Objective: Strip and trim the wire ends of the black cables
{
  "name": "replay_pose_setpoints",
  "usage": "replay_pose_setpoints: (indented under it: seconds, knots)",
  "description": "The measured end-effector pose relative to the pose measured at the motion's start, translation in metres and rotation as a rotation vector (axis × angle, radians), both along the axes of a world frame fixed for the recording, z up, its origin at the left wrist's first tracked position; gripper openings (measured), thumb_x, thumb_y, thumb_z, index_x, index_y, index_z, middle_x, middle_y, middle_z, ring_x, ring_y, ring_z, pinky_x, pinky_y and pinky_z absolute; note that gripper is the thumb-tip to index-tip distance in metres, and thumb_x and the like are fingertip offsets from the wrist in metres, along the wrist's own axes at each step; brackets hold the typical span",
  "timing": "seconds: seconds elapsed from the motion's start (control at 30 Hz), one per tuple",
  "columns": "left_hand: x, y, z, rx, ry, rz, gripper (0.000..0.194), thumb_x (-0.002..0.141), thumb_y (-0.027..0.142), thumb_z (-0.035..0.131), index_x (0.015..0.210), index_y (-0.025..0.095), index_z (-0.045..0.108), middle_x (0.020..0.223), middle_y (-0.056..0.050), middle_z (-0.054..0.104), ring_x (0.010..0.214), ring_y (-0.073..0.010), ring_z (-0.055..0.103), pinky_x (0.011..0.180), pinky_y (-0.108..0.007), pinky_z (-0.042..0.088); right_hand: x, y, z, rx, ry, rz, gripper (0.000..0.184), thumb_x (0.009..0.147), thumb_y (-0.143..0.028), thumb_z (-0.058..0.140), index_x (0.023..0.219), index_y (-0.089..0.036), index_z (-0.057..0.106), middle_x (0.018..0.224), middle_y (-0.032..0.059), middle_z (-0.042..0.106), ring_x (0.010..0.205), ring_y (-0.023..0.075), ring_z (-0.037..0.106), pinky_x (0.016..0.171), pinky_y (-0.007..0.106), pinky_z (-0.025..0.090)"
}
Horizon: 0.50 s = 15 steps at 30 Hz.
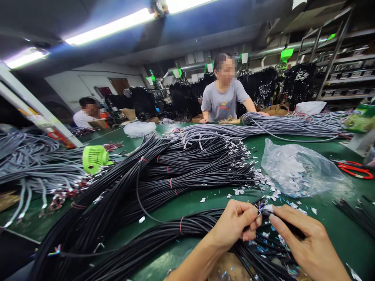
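Observation:
My left hand [237,224] and my right hand [304,238] meet low in the view over a green table [205,201]. Both pinch the end of one black cable [265,210], where thin coloured wires stick out. The left fingers are curled round the cable; the right thumb and forefinger press on its tip. Under my hands lies a bundle of black cables [164,234] tied with a red band. A far bigger heap of black cables [175,171] fans across the table ahead.
A clear plastic bag [299,168] lies to the right, with red-handled scissors [356,169] beyond it. A small green fan [93,158] stands at left among grey cables [35,164]. One person [224,95] works across the table, another person [88,111] sits far left. Shelves line the right wall.

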State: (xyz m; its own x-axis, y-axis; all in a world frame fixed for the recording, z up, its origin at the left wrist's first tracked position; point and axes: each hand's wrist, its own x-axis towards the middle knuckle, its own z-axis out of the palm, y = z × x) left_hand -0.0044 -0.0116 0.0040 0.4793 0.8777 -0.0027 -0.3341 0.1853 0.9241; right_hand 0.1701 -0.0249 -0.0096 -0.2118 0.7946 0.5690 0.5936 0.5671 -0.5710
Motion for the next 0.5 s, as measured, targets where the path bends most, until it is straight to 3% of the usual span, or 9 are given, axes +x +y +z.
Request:
replay_pose_setpoints:
  seconds: [0.1,0.17,0.27,0.33,0.5]
  knots:
    - [0.001,0.0,-0.002,0.016,0.038,0.077,0.045,0.07,0.052,0.066,0.06,0.01,0.054,0.043,0.005,0.04,0.03,-0.0006,0.03,0.031,-0.016,0.016,0.002,0.0,-0.004,0.054,0.051,-0.129,0.018,0.081,-0.032,0.06,0.094,-0.023,0.067,0.089,0.005,0.069,0.078,0.0206,0.066,0.07,0.029,0.052]
    - [0.003,-0.002,-0.001,0.033,0.095,0.109,0.047,0.068,0.054,0.066,0.061,0.009,0.057,0.042,0.005,0.042,0.031,-0.0013,0.032,0.032,-0.016,0.018,0.002,0.0,-0.003,0.011,0.123,-0.157,0.019,0.077,-0.036,0.064,0.089,-0.021,0.063,0.08,0.0036,0.066,0.067,0.0178,0.062,0.062,0.026,0.05]
    - [0.007,-0.005,0.001,0.05,0.176,0.126,0.047,0.065,0.055,0.068,0.06,0.009,0.056,0.041,0.004,0.043,0.033,-0.0025,0.035,0.033,-0.017,0.021,-0.004,-0.003,0.004,-0.155,0.239,-0.055,0.019,0.078,-0.04,0.063,0.077,-0.021,0.059,0.065,-0.0007,0.055,0.054,0.0129,0.052,0.047,0.022,0.042]
    - [0.009,-0.007,0.001,0.056,0.209,0.14,0.045,0.064,0.053,0.069,0.059,0.01,0.055,0.041,0.003,0.044,0.033,-0.003,0.035,0.034,-0.017,0.022,-0.007,-0.004,0.008,-0.228,0.286,0.009,0.018,0.081,-0.037,0.059,0.073,-0.021,0.058,0.064,-0.0016,0.051,0.053,0.0119,0.048,0.047,0.021,0.039]
    - [0.012,-0.007,0.0,0.056,0.195,0.17,0.037,0.066,0.045,0.069,0.061,0.011,0.054,0.042,0.004,0.043,0.033,-0.004,0.035,0.034,-0.018,0.022,-0.004,-0.002,0.008,-0.199,0.239,0.1,0.009,0.083,-0.025,0.057,0.075,-0.022,0.056,0.067,-0.0023,0.05,0.056,0.0113,0.047,0.051,0.021,0.038]
